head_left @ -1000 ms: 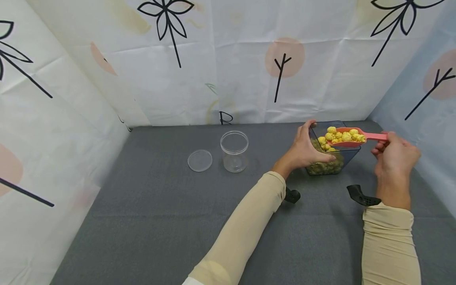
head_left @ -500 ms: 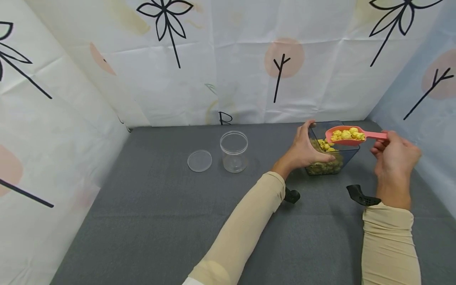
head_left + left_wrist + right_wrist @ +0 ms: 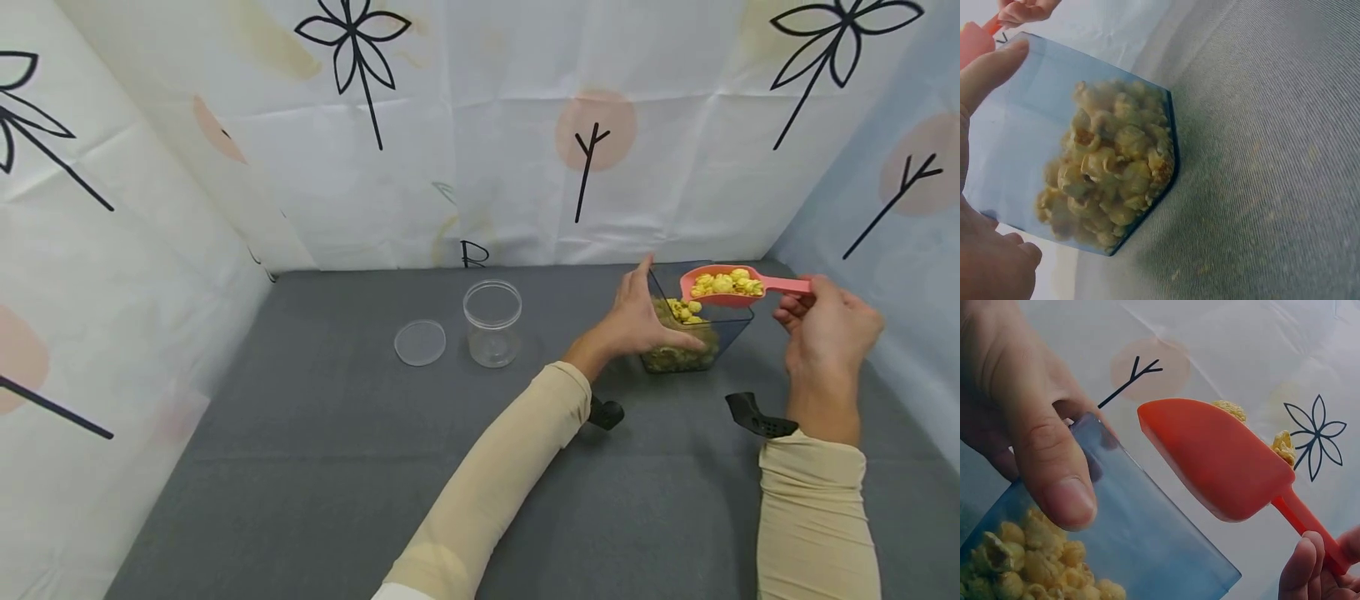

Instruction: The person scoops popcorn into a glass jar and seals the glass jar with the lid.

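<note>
While the scoop (image 3: 1216, 459) hangs loaded: it is at 2 o'clock on the worktop (image 3: 300, 467), above the clear box (image 3: 1160, 534) and apart from its rim, tip towards 9 o'clock, handle (image 3: 787, 286) towards 3.
Right grip (image 3: 836, 325): pinching the handle near its free end, the sensible place to hold, well away from the bowl.
Scoop's feel: probably light, stiff, smooth plastic; with the load at the far end, it likely wants to dip towards 9 o'clock, so a firm pinch suits it.
Popcorn (image 3: 723, 283): very light, dry and brittle by the look of it; some pieces poke above the scoop's edge and could roll off at a tilt.
Left grip (image 3: 641, 321): curled round the box's 9 o'clock side, thumb against the near wall, fingers on the far side.
Box's feel: stiff, likely slick walls; best steadied by opposite faces.
Jar (image 3: 492, 333): upright at 12 o'clock, probably light and easily tipped; best held round its body.
Disc (image 3: 420, 342): flat at the jar's 9 o'clock; thin, best taken by its edge.
</note>
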### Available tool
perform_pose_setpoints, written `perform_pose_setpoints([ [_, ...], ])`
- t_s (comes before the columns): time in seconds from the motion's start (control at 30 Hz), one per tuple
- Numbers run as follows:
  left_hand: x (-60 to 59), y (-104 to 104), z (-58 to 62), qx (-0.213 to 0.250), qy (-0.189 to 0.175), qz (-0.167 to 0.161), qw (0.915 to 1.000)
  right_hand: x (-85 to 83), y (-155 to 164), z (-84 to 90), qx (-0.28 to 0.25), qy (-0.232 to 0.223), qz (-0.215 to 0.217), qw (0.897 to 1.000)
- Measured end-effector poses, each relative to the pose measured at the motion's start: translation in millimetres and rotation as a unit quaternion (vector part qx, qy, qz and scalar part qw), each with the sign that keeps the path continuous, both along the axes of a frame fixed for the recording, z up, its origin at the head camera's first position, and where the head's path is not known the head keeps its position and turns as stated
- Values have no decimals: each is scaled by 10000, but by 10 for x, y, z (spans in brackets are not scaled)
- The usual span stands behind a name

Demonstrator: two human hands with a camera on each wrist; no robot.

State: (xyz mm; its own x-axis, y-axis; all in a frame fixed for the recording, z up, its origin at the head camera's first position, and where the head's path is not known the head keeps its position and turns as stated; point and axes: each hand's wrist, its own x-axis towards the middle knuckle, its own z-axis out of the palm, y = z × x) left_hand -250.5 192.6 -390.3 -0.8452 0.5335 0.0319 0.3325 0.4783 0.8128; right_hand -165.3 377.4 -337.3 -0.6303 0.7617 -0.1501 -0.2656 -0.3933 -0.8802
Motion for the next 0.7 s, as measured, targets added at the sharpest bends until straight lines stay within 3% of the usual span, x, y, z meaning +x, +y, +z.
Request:
perform_pose_setpoints([
  [0.3,18,-175,74,127,294,-7,9995,6,-70,61,61,27,0,10000],
  [0.7,75,-481,357,452,653,-95,9968,-75,-301,174,186,334,191,9991],
])
